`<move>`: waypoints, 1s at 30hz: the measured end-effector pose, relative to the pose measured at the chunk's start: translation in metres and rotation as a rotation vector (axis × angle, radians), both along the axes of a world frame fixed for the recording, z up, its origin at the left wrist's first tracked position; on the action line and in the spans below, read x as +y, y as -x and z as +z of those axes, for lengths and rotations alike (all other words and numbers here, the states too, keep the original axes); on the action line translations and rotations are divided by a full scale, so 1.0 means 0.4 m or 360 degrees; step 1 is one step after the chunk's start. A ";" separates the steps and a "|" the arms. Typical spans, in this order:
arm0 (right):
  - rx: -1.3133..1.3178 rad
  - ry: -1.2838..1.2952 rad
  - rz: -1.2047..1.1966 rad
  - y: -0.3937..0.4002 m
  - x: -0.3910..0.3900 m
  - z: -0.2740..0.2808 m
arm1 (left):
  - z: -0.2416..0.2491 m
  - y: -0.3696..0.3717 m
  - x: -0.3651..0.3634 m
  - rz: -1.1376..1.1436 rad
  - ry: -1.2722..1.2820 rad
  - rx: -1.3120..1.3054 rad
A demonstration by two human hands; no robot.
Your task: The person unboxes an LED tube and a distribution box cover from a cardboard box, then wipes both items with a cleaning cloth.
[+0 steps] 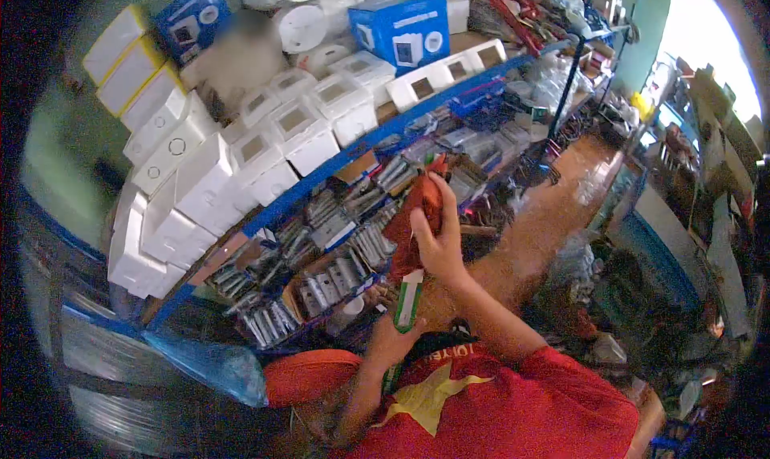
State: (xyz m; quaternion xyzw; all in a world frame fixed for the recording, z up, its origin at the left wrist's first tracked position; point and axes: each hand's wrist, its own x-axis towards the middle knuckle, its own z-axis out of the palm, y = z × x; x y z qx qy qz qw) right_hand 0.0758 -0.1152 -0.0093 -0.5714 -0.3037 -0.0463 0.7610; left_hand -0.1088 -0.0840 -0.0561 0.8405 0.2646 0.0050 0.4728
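**Red cloth against a boxed item, held in front of the shelves**

Red shirt (513, 403) with a yellow star fills the bottom of the view, closest to the camera, and both forearms rise out of it toward the shelving.

Left hand (391, 340) holds the lower end of a narrow green-and-white package (408, 298), which stands nearly upright; its fingers appear wrapped round the bottom of it, though the grip is partly hidden by the wrist. Right hand (439, 246) is higher, its fingers pressed together and curled over a bunched red cloth (415, 218), pinching it against the upper part of the package.

Judging from this, the step is wiping or wrapping the package. To do it well, the lower hand should keep the package steady and upright while the cloth is drawn along its length with even pressure, the loose folds gathered so they do not snag the goods on the shelf.

Package top lies just under the right palm, touching the cloth; the cloth bulges above and to the left of those fingers. Behind both, the blue shelf rail (321, 178) carries trays of small packeted parts (337, 274), with white boxes (265, 150) stacked above.
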 end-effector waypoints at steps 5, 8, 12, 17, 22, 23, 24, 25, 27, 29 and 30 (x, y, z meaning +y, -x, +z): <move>0.0033 -0.0099 -0.0034 -0.103 -0.056 0.127 | 0.065 -0.021 -0.016 -0.0011 0.0070 -0.0038; -0.0280 -0.0131 -0.0559 -0.193 -0.064 0.135 | 0.091 -0.018 -0.025 -0.0032 -0.0095 -0.0008; -0.0132 -0.0128 -0.0646 -0.370 -0.195 0.153 | -0.003 0.055 -0.007 -0.0108 -0.0135 0.0152; 0.0314 -0.0684 -0.0234 -0.277 -0.263 0.172 | -0.032 0.038 0.032 0.0179 0.0418 0.0122; 0.1072 -0.0504 0.0387 -0.160 -0.244 -0.054 | -0.020 -0.033 0.023 0.0037 0.0325 0.0069; 0.0500 -0.0061 0.0348 -0.103 -0.209 -0.068 | -0.012 -0.054 0.007 -0.0027 0.0280 -0.0061; -0.0079 0.0265 0.0191 -0.045 -0.174 -0.082 | 0.002 -0.080 -0.014 -0.0096 0.0239 -0.0189; -0.0214 0.0303 0.0075 0.000 -0.176 -0.010 | 0.009 -0.098 -0.030 -0.0167 0.0201 -0.0317; 0.0075 0.0328 0.0030 -0.034 -0.154 -0.057 | -0.060 -0.104 -0.036 -0.0195 0.0017 -0.0212; 0.0528 -0.0124 0.0255 -0.077 -0.156 -0.045 | -0.063 -0.108 -0.049 -0.0217 -0.0051 -0.0223; 0.0563 -0.0171 0.0263 -0.102 -0.169 -0.052 | -0.021 -0.109 -0.061 -0.0228 -0.0030 -0.0293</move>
